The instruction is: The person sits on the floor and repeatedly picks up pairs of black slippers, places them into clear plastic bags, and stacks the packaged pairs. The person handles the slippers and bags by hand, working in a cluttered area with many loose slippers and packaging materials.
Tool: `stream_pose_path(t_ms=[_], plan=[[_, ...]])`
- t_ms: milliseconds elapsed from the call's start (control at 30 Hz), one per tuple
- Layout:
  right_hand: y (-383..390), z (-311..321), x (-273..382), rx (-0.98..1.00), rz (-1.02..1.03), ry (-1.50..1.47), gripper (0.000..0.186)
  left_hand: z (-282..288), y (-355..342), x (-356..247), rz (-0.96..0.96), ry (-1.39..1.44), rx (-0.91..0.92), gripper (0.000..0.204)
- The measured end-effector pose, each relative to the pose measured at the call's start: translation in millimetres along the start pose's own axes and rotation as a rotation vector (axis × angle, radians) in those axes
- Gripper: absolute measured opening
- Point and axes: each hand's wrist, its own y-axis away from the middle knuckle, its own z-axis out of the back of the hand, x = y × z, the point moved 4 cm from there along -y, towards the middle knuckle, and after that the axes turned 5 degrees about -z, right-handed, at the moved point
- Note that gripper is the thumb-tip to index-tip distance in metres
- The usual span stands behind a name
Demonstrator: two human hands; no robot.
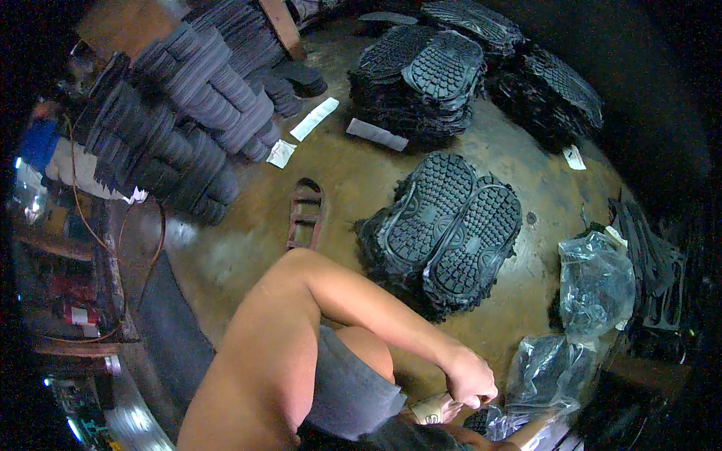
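Note:
My left arm is bent across the lower middle, and my left hand [470, 379] is closed, its fingers curled in. Whatever it may hold is hidden. Just below it shows a foot in a sandal with a beige strap [427, 411]. Part of a dark treaded sole [477, 422] lies beside the foot. At the bottom right, my right hand [555, 413] is at the lower end of a clear plastic bag [549, 368]; its fingers are mostly hidden. A stack of black treaded shoe soles [474, 240] stands on the floor beyond my left forearm.
More black sole stacks [444, 71] stand at the back. Grey sole-shaped sheets [203, 90] are piled at far left. A brown sandal [307, 214] and paper scraps [314, 119] lie on the floor. Another clear bag [596, 282] and black strips [654, 263] are at right.

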Motion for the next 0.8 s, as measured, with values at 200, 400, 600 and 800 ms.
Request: stream_pose_path(t_ms=[200, 400, 600, 800], plan=[[13.0, 10.1, -5.6, -0.018, 0.006, 0.01, 0.052, 2.9, 3.1, 2.0, 0.036, -0.022, 0.025, 0.037], [29.0, 13.9, -15.3, -0.013, -0.016, 0.021, 0.053, 11.4, 14.4, 21.0, 0.139, -0.037, -0.002, 0.038], [34.4, 23.2, -20.7, -0.018, -0.01, -0.002, 0.054, 13.7, 29.5, 33.7, 0.165, -0.015, -0.046, 0.041], [47.2, 23.9, -31.1, 0.0, -0.038, 0.021, 0.055, 17.7, 47.6, 40.9, 0.268, 0.002, -0.046, 0.041]])
